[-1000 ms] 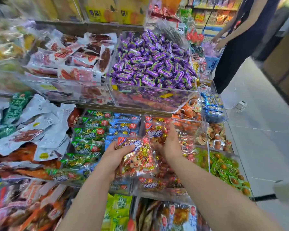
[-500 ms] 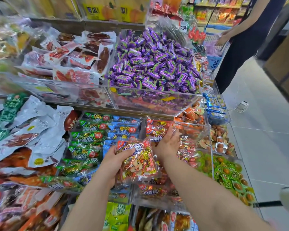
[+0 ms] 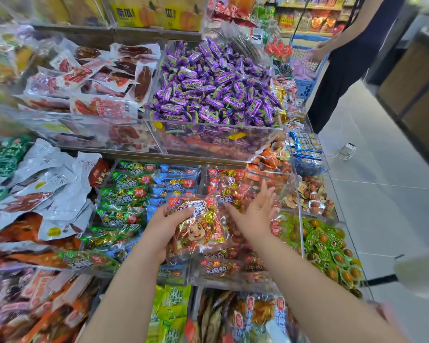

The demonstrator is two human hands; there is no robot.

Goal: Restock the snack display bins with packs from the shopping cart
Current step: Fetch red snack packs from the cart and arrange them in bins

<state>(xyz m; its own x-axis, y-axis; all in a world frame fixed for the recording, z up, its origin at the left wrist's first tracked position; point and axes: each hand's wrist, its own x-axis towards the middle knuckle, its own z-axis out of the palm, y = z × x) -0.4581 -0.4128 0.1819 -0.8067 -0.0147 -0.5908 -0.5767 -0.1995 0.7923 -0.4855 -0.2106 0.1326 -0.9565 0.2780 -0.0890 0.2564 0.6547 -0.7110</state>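
Left hand (image 3: 165,227): gripped the pack by its left edge, thumb across the front and fingers curled behind.
Pack (image 3: 198,229): clear wrapper with red corners and a cartoon animal, full of gold and red sweets. It was held tilted over the lower tier, above the divider between the blue packs and the red bin.
Right hand (image 3: 256,210): flat and wide, fingers spread, holding nothing. It was over the red bin, just right of the pack; whether it touched the packs beneath could not be told.
Red bin (image 3: 233,280): clear-walled compartment of red-labelled packs like the held one, stacked front to back.
Green packs (image 3: 124,194): in rows in the next bin to the left, with blue packs (image 3: 176,180) beside them.
Purple sweets (image 3: 216,87): heaped in a clear bin on the upper tier, behind the red bin.
Meat packs (image 3: 102,78): piled on the upper tier, left of the purple sweets.
White packs (image 3: 47,189): loose heap at the far left of the lower tier.
Green cups (image 3: 327,246): right of the red bin, beyond its wall.
Other person (image 3: 352,58): in dark clothes at the aisle's far end, one hand at a blue basket (image 3: 305,80).
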